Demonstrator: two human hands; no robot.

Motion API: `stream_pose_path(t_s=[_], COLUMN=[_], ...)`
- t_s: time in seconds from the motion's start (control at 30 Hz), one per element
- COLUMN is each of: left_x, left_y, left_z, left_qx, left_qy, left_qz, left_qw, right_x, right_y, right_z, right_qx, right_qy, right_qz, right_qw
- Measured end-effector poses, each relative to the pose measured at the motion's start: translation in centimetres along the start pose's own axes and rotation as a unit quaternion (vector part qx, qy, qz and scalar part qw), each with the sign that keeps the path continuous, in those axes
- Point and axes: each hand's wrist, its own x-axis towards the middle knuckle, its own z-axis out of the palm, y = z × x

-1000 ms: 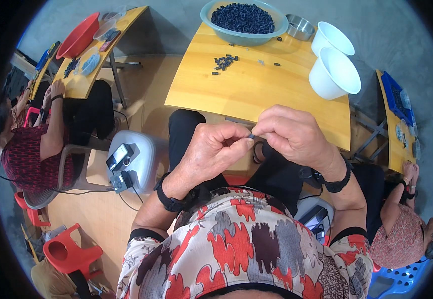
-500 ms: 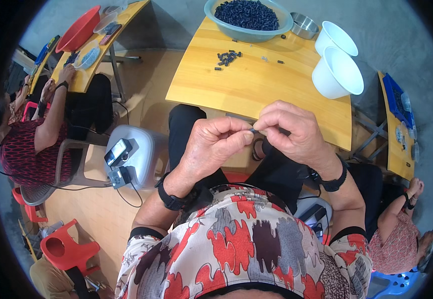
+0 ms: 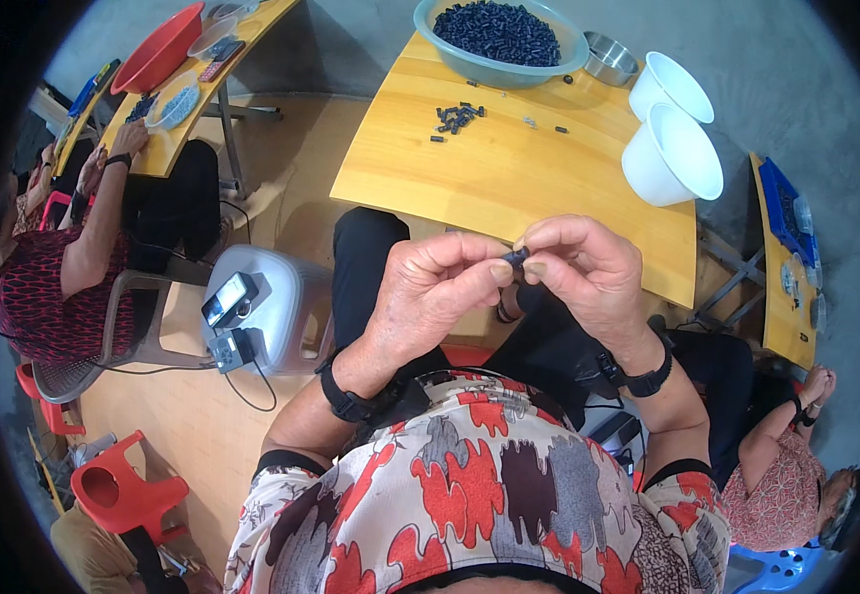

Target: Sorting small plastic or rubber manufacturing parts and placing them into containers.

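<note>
Between my two hands is a small dark cylindrical piece (image 3: pixel 516 258), partly covered by the fingertips. My left hand (image 3: pixel 447 289) pinches it from the left with thumb and forefinger. From the other side my right hand (image 3: pixel 584 265) grips it the same way. Both hands are above my lap, just short of the table's near edge. On the yellow wooden table (image 3: pixel 529 183) lies a loose pile of similar dark pieces (image 3: pixel 460 118). A single dark piece (image 3: pixel 562 130) rests to the right of the pile, near some tiny clear bits (image 3: pixel 530 122).
A wide bluish basin (image 3: pixel 425 40) full of dark pieces stands at the table's far edge. Beside it are a metal bowl (image 3: pixel 610 57) and two white tubs (image 3: pixel 669 158). A grey stool (image 3: pixel 277 327) carrying devices stands at my left. Other people sit at tables on both sides.
My right hand has turned and its fingers have shifted, so more of the dark piece shows. The view has tilted slightly. The things on the table stay put.
</note>
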Motion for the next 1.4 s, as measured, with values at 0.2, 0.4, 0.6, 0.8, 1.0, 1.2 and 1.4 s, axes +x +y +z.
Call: stream_pose_path(t_s=[0.2, 0.4, 0.6, 0.8, 1.0, 1.2, 1.4], left_x=[-0.3, -0.7, -0.8, -0.9, -0.7, -0.8, -0.8], left_y=[0.4, 0.5, 0.6, 0.1, -0.4, -0.6, -0.9], left_z=[0.3, 0.4, 0.2, -0.2, -0.4, -0.2, 0.0], left_qx=[-0.022, -0.013, 0.001, 0.003, -0.016, -0.002, -0.042], left_qy=[-0.010, -0.003, -0.028, -0.041, -0.048, -0.043, -0.026], left_qz=[0.028, 0.028, -0.014, -0.043, -0.045, -0.048, -0.090], left_qw=[0.999, 1.000, 1.000, 0.998, 0.998, 0.998, 0.995], right_x=[-0.6, -1.1, -1.6, -1.6, -1.7, -2.1, -2.9], right_y=[0.4, 0.1, 0.4, 0.5, 0.9, 1.3, 2.3], right_z=[0.5, 0.8, 1.1, 1.2, 0.9, 1.0, 2.5], right_qx=[0.040, -0.026, 0.008, 0.024, 0.012, -0.039, -0.138], right_qy=[0.024, 0.036, 0.050, 0.051, 0.045, 0.054, 0.088], right_qz=[0.009, -0.042, -0.005, 0.030, 0.033, -0.001, -0.108], right_qw=[0.999, 0.998, 0.999, 0.998, 0.998, 0.998, 0.981])
